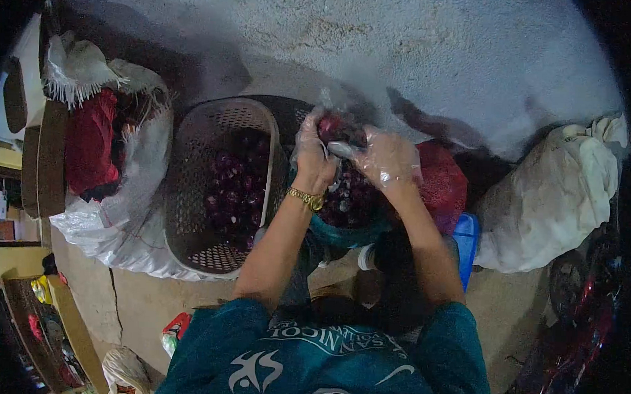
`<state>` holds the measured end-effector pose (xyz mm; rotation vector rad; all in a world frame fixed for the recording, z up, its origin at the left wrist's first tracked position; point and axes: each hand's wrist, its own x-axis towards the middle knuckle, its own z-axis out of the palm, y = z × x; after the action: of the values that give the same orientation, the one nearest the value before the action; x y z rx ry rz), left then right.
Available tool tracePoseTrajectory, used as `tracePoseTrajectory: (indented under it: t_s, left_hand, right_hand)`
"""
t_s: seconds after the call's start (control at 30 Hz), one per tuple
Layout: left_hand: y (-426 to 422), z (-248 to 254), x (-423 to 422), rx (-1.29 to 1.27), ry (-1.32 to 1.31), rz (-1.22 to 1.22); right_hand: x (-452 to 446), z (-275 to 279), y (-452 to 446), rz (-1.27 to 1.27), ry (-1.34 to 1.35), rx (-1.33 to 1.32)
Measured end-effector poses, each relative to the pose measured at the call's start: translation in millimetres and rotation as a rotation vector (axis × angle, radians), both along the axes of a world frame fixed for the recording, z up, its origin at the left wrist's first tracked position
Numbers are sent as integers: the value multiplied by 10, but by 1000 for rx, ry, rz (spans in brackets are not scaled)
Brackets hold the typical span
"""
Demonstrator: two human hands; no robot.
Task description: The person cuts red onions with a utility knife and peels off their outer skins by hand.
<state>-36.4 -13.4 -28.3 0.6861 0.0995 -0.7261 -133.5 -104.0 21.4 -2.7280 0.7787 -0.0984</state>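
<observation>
Both hands wear clear plastic gloves. In front of me my left hand (313,154), with a gold watch on its wrist, is closed around a red onion (330,128). My right hand (390,159) is bent in from the other side, its thumb and fingers closed against the onion's right side; whether it also holds a small tool is hidden. Beneath the hands, a teal-edged container (345,236) holds many red onions (351,198). To the left, a grey perforated plastic basket (188,147) has more dark red onions (236,184) in it.
An open white woven sack (146,167) with a red mesh bag (91,147) stands at far left. On the right are a red sack (441,180), a blue plastic object (466,247) and a full whitish sack (555,198). A rough wall (431,62) rises behind.
</observation>
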Motion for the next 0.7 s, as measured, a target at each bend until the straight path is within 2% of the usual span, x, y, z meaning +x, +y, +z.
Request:
tracePoseTrajectory:
  t_s: [0.07, 0.13, 0.27, 0.33, 0.37, 0.43, 0.57, 0.63, 0.7]
  left_hand:
    - [22, 62, 10, 49, -83, 3]
    - [42, 60, 139, -75, 71, -259]
    - [-8, -49, 253, 33, 7, -363]
    - [-25, -43, 238, 67, 71, -303]
    - [-30, -50, 210, 69, 69, -304]
    - [-35, -58, 130, 27, 41, -127]
    - [-66, -17, 85, 2, 97, -90]
    - [-64, 64, 20, 21, 92, 21]
    - [-78, -41, 72, 6, 95, 42]
  right_hand:
    - [-15, 35, -21, -23, 4, 6]
    - [-58, 47, -118, -9, 21, -27]
    - [-76, -25, -134, 20, -22, -103]
    - [-54, 152, -45, 23, 96, 7]
    - [-50, 137, -35, 22, 95, 9]
    - [-50, 77, -17, 22, 30, 19]
    - [-48, 35, 48, -8, -24, 17]
    - [-41, 26, 81, -11, -12, 52]
    - [-24, -88, 78, 5, -36, 79]
